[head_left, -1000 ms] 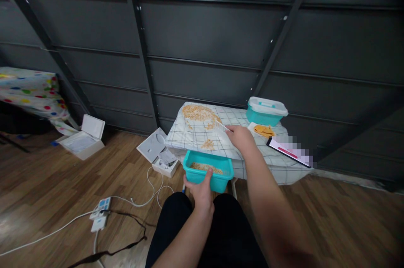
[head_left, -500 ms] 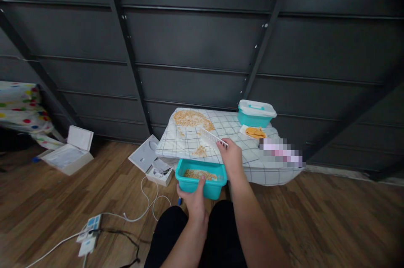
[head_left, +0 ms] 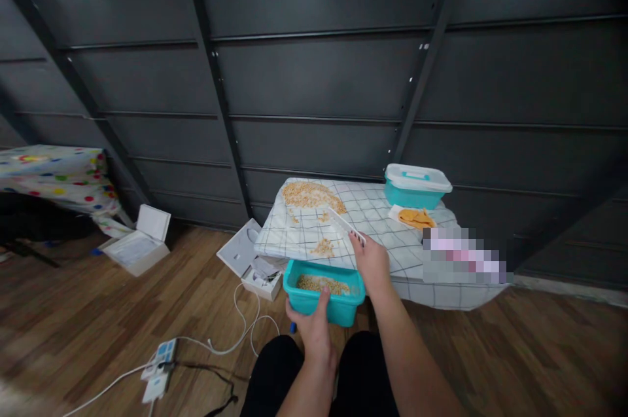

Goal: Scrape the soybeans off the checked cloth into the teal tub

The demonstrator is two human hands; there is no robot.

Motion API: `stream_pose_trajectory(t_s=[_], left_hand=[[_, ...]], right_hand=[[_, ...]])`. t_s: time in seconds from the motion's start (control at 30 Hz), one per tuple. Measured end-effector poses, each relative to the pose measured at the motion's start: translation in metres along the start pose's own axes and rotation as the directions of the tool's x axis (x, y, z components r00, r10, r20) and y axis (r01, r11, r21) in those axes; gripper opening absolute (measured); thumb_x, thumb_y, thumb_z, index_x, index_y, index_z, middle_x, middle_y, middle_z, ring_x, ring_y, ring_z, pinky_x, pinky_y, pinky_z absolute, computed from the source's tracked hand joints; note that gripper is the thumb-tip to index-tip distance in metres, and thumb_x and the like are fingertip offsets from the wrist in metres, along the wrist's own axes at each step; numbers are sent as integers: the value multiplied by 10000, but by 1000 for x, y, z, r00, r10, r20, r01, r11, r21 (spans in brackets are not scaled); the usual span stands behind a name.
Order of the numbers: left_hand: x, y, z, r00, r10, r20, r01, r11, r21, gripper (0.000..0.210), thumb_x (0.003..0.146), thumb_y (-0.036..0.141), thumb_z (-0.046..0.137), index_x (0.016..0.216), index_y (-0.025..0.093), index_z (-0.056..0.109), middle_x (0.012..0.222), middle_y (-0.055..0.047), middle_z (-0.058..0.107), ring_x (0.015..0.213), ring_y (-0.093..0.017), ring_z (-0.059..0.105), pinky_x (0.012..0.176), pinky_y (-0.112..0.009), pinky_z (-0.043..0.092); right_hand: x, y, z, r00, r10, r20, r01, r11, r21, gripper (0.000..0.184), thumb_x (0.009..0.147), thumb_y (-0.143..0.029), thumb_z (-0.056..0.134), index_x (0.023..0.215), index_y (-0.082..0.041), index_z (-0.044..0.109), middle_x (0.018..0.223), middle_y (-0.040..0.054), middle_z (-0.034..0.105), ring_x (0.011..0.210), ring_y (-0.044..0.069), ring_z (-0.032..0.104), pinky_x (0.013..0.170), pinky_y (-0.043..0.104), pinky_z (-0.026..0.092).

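Observation:
My left hand (head_left: 314, 332) grips the near side of a teal plastic bin (head_left: 338, 313), thumb over its rim and fingers underneath. Tan grains (head_left: 318, 283) cover the bin's bottom; it is held against the table's front edge. In my right hand (head_left: 373, 265) is a thin white slotted plastic piece (head_left: 346, 226), tilted on edge over the checked cloth (head_left: 363, 198). Its far end is close to a few scattered grains. A small heap of grains (head_left: 322, 247) lies between it and the bin, and a larger spread of grains (head_left: 311, 196) lies farther back.
A lidded teal box (head_left: 417, 188) stands at the back right, with a folded orange cloth (head_left: 416, 217) before it. A blurred item (head_left: 464, 256) lies at the right end. Opened white boxes (head_left: 262, 279), cables and a power strip (head_left: 161, 364) are on the floor at left.
The whole view has shifted, so everything appears farther right and a little lower. Both hands keep their holds; the white slotted piece has moved slightly back from the small heap.

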State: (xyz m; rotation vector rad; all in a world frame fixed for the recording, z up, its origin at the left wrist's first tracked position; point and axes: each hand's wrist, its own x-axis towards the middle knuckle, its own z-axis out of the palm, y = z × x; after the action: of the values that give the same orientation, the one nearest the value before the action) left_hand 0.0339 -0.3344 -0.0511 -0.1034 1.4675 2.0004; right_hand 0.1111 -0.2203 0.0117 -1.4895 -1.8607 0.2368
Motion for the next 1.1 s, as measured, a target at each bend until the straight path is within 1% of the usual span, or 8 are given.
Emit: stream_pose_trajectory(t_s=[0.17, 0.27, 0.37, 0.53, 0.7, 0.83, 1.0, 1.1], left_hand=[[0, -3, -2, 999, -6, -36, 6, 1000, -11, 1026, 622, 214, 856, 1438, 230, 233, 1257, -151, 591, 1027, -251, 663, 887, -389, 544], [0, -5, -2, 999, -29, -30, 28, 999, -43, 1069, 623, 213, 857, 1456, 231, 188, 1248, -154, 598, 1011, -247, 669, 865, -382, 553], [-1, -3, -2, 999, -27, -38, 26, 999, -37, 1053, 629, 214, 856, 1452, 229, 199, 1254, -154, 596, 1019, -242, 665, 888, -385, 541], [-6, 1, -1, 998, 10, -61, -9, 1000, 19, 1012, 631, 223, 856, 1430, 224, 236, 1293, -148, 572, 1073, -243, 640, 943, -396, 513], [-8, 3, 0, 999, -12, -45, 11, 1000, -9, 1007, 641, 199, 847, 1430, 240, 224, 1290, -136, 574, 1089, -239, 636, 926, -390, 527], [-6, 5, 0, 998, -4, -63, 6, 1000, 22, 1008, 633, 196, 852, 1423, 230, 227, 1291, -142, 572, 1086, -234, 640, 936, -382, 524], [2, 2, -1, 998, 18, -65, -18, 1000, 0, 1048, 617, 223, 865, 1428, 248, 201, 1298, -135, 569, 1081, -241, 640, 935, -401, 521], [6, 1, -1, 997, 49, -66, -48, 999, 21, 1029, 602, 244, 876, 1408, 233, 236, 1289, -143, 570, 1076, -248, 639, 945, -416, 512]], right_hand=[[-4, -4, -5, 994, -56, 98, 59, 998, -32, 408, 969, -387, 391, 1083, -157, 709, 903, 140, 746, 774, 262, 687, 638, 293, 419], [-8, -6, -7, 987, -98, 131, 100, 995, -13, 390, 970, -365, 390, 1101, -168, 700, 942, 132, 745, 801, 251, 689, 655, 285, 423], [-11, -8, -10, 983, -113, 146, 113, 994, 7, 380, 968, -355, 396, 1096, -172, 704, 915, 124, 748, 793, 243, 689, 651, 276, 421], [-14, -12, -14, 979, -128, 157, 123, 992, 41, 382, 963, -358, 405, 1028, -168, 730, 840, 125, 747, 757, 245, 690, 617, 270, 405], [-17, -14, -14, 976, -152, 154, 141, 987, 79, 401, 959, -377, 402, 1001, -163, 738, 807, 125, 743, 749, 252, 689, 612, 273, 403], [-19, -11, -12, 974, -172, 149, 156, 981, 115, 415, 950, -405, 398, 952, -174, 743, 778, 113, 741, 716, 247, 680, 592, 273, 397], [-23, -14, -10, 992, -73, 99, 66, 995, 76, 479, 947, -432, 369, 838, -148, 739, 755, 146, 733, 681, 253, 670, 552, 279, 387], [-30, -20, -10, 993, -68, 92, 66, 997, 24, 486, 951, -427, 355, 836, -147, 734, 728, 149, 724, 654, 250, 662, 548, 283, 377]])
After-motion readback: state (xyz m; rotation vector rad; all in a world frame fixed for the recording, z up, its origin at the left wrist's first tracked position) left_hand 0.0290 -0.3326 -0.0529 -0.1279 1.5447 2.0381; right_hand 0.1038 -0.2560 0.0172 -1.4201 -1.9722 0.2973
